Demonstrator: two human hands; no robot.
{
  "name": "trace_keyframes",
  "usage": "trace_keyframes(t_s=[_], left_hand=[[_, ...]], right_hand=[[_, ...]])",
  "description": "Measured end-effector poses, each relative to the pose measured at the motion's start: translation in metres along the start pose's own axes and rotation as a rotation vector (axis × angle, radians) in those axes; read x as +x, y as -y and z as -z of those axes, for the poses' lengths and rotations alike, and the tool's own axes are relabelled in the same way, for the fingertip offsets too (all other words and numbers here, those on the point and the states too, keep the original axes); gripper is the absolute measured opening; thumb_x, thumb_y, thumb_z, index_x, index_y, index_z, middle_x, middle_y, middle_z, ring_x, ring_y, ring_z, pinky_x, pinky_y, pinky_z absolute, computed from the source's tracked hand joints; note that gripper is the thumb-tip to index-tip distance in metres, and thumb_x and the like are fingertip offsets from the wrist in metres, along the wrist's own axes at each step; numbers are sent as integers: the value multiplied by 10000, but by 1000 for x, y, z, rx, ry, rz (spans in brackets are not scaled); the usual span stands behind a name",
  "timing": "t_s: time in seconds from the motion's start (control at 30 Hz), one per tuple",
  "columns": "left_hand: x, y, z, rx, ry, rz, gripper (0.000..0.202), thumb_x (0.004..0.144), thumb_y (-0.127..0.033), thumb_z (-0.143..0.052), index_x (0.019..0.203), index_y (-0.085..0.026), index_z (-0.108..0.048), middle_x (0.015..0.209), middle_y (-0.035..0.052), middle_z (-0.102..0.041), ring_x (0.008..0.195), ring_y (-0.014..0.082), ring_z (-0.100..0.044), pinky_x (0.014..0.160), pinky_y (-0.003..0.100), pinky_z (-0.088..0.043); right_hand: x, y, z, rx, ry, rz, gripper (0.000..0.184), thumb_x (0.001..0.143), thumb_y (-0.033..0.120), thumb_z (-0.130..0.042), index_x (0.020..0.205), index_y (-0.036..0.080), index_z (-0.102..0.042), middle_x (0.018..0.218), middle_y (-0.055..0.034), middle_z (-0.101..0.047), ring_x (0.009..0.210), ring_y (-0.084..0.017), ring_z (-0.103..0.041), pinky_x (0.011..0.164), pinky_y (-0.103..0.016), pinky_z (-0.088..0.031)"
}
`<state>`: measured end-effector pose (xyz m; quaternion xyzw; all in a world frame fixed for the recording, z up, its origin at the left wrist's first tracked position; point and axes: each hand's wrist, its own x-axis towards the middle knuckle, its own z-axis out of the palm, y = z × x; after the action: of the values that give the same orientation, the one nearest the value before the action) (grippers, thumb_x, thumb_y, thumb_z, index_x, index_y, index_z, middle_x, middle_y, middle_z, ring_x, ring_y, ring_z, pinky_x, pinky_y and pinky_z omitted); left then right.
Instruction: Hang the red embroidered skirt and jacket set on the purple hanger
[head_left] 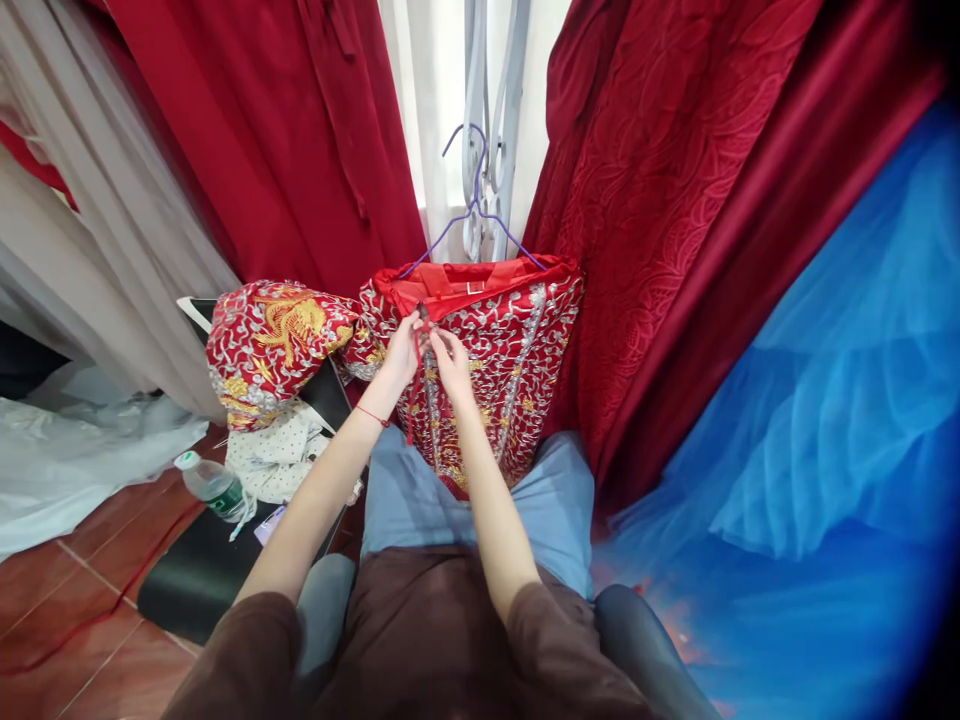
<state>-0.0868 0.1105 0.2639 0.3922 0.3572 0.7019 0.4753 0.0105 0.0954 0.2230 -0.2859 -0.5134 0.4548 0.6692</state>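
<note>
A red garment (pixel 491 350) with silver and gold embroidery hangs upright in front of me, its lower part between my knees. A purple wire hanger (pixel 475 205) rises from its opening, where a smooth red lining and a small white label show. At the upper left edge of the garment, my left hand (pixel 403 350) is closed in a pinch on a thin red cord (pixel 415 395). Its loose end dangles below the fingers. Close beside it, my right hand (pixel 451 362) pinches the same cord near the edge. The fingertips hide the exact spot where it is held.
Another embroidered red and gold piece (pixel 281 340) lies at the left on a black surface (pixel 199 575), above a dotted white cloth (pixel 274 455). A water bottle (pixel 214 487) is nearby. Red gowns (pixel 300 130) hang behind, and blue tulle (pixel 817 450) fills the right side.
</note>
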Motion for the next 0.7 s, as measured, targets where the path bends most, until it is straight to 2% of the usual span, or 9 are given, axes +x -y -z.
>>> trace_keyframes(t_s=[0.1,0.17,0.27,0.37,0.47,0.53,0.57,0.6,0.7], left_hand=[[-8,1,3,28,-11,-82,191,815,-395,-677,807,-213,-618,887,25,-708,883,154,-666,762,257,-505],[-7,-8,11,62,32,-86,151,819,-357,-684,829,-210,-652,919,26,-716,873,146,-661,752,249,-494],[4,-26,26,34,-35,-68,189,850,-316,-628,703,-207,-583,849,24,-689,843,137,-654,744,240,-479],[16,-40,36,97,-133,-59,314,890,-304,-544,601,-211,-461,781,33,-650,846,155,-647,756,255,-471],[16,-46,40,443,-175,-203,356,889,-304,-569,559,-212,-472,716,38,-597,855,185,-619,802,279,-460],[13,-50,40,655,-193,-365,371,854,-312,-645,534,-208,-488,687,29,-547,854,189,-590,835,279,-451],[12,-52,39,688,-178,-399,379,835,-325,-680,530,-207,-489,677,23,-528,841,185,-581,838,276,-452],[12,-54,37,661,-144,-373,382,821,-347,-703,538,-206,-489,670,18,-517,817,178,-577,826,275,-459],[16,-60,34,387,-4,-102,368,831,-425,-686,605,-215,-485,620,3,-487,693,151,-569,718,262,-482]], right_hand=[[25,10,-33,266,72,-139,311,771,516,-666,869,223,-627,961,-27,-722,998,-180,-650,874,-298,-501],[31,16,-34,328,98,-212,270,749,461,-693,856,222,-628,960,-18,-738,1019,-181,-652,864,-298,-496],[32,22,-13,317,88,-310,234,769,431,-668,749,223,-563,926,-18,-748,1015,-187,-646,835,-308,-489],[29,23,16,321,35,-316,389,832,478,-583,606,233,-384,787,-25,-704,886,-179,-640,753,-301,-481],[24,24,37,235,66,-259,529,826,567,-598,565,249,-266,533,23,-465,595,-138,-511,588,-282,-405],[15,24,45,160,122,-235,573,786,621,-654,561,258,-273,480,70,-276,471,-107,-333,507,-284,-313],[10,23,48,131,139,-224,575,771,636,-677,562,259,-295,482,82,-231,454,-98,-271,493,-285,-280],[3,22,51,111,141,-211,563,764,642,-690,567,257,-328,486,87,-222,451,-94,-245,492,-286,-267],[-17,15,63,62,92,-162,509,783,629,-688,589,245,-415,510,68,-325,495,-106,-346,544,-286,-329]])
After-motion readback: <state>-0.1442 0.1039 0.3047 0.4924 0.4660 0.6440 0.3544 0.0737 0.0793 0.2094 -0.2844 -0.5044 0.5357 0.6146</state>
